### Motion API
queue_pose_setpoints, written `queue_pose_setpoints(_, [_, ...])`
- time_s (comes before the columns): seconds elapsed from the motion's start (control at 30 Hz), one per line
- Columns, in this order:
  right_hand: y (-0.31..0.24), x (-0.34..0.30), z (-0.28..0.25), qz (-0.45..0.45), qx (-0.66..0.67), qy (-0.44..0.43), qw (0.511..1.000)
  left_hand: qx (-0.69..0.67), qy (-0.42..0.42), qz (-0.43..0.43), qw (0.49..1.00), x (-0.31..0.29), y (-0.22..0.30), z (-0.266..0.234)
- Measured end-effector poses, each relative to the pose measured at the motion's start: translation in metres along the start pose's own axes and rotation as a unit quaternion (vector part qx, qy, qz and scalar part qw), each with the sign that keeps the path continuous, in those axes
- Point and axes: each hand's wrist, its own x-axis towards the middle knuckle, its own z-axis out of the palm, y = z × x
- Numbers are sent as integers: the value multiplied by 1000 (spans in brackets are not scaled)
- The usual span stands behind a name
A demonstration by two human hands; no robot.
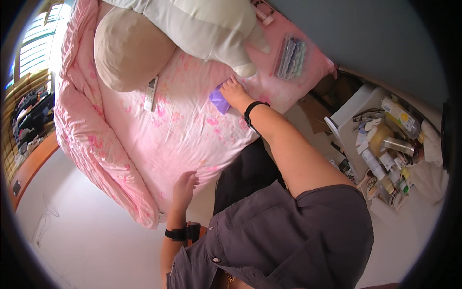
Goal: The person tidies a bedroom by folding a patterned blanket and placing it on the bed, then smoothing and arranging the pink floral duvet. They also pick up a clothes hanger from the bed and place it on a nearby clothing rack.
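Observation:
My right hand (233,90) reaches out over the bed, its fingers closed on a small crumpled purple bag (218,99) lying on the sheet. The hand covers part of the bag, so I cannot tell what is in it. My left hand (185,187) hangs by the near edge of the bed, fingers loosely bent and apart, with nothing in it. Left of the purple bag a white remote control (151,94) lies on the pink floral sheet (178,130). Just beyond my right hand is the foot of a large white plush toy (204,31).
A round beige cushion (127,48) lies beside the plush. At the bed's right corner sits a clear plastic box (290,59) of small scalloped containers. A bunched pink quilt (96,144) runs along the left. On the right, an open white drawer (344,126) stands near piled bottles and tubes (385,156).

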Motion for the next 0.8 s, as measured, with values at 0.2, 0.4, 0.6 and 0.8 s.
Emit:
queue_pose_setpoints(0.2, [27,-40,-19,-14,140,75,987,-9,-4,5,1000,8,-5,-3])
queue_pose_setpoints(0.4, [65,-130,-106,56,136,217,965,-37,-1,30,999,15,1,-6])
queue_pose_setpoints(0.6, [154,-149,-142,213,-9,274,938,-19,-13,45,999,17,7,-13])
queue_pose_setpoints(0.8, [168,-97,-157,256,-41,358,897,-7,-6,44,999,17,-12,-21])
